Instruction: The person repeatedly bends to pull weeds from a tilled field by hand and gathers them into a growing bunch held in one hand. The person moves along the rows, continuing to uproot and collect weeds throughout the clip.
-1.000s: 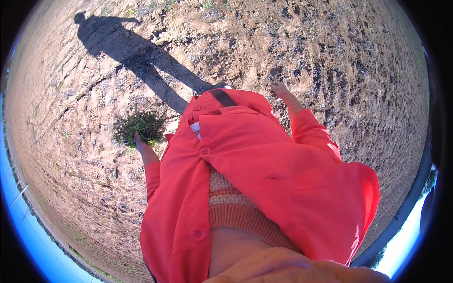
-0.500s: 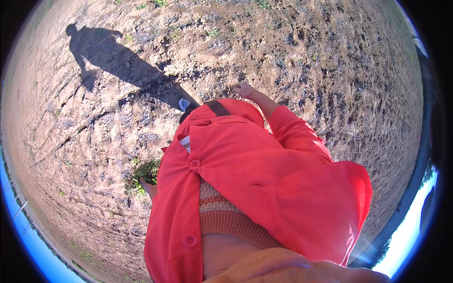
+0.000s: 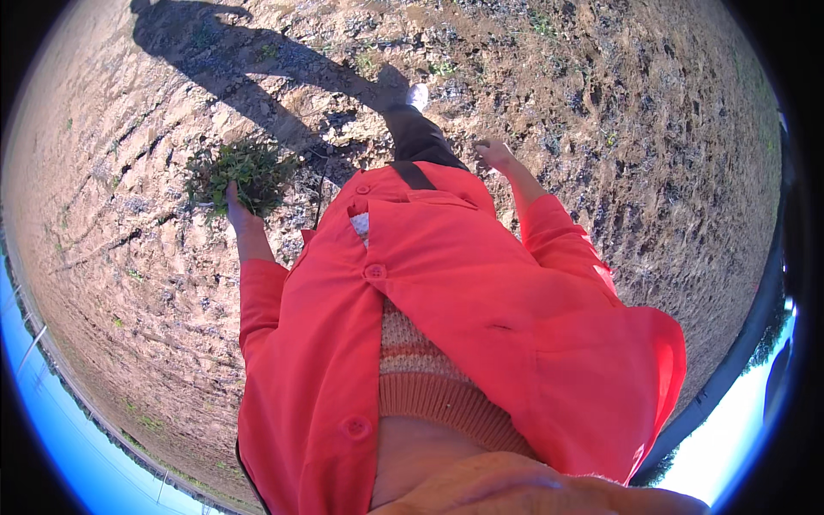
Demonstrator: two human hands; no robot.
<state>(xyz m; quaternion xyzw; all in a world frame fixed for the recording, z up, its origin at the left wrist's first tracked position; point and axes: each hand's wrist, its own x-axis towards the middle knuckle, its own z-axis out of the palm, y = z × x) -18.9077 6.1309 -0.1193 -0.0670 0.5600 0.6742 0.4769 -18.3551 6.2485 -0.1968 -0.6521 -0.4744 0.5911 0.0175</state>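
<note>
A leafy bunch of green plants (image 3: pixel 249 172) hangs out in front of me on the left. My left hand (image 3: pixel 238 211) is closed around its near side, with the thumb showing against the leaves. Off to the right, beside my dark trouser leg, my right hand (image 3: pixel 494 155) hangs over the soil with its fingers curled in. Whether anything small is inside those fingers is hidden.
Rough, cloddy brown soil (image 3: pixel 618 172) with scattered small weeds spreads all around. My shadow (image 3: pixel 249 64) falls ahead to the left. One white shoe (image 3: pixel 418 96) is stepping forward. Poles (image 3: pixel 33 348) stand far off at the left rim.
My left hand has swung forward, bringing the green bunch out from beside my jacket into full view. A leg has stepped ahead, and my right hand has shifted slightly right.
</note>
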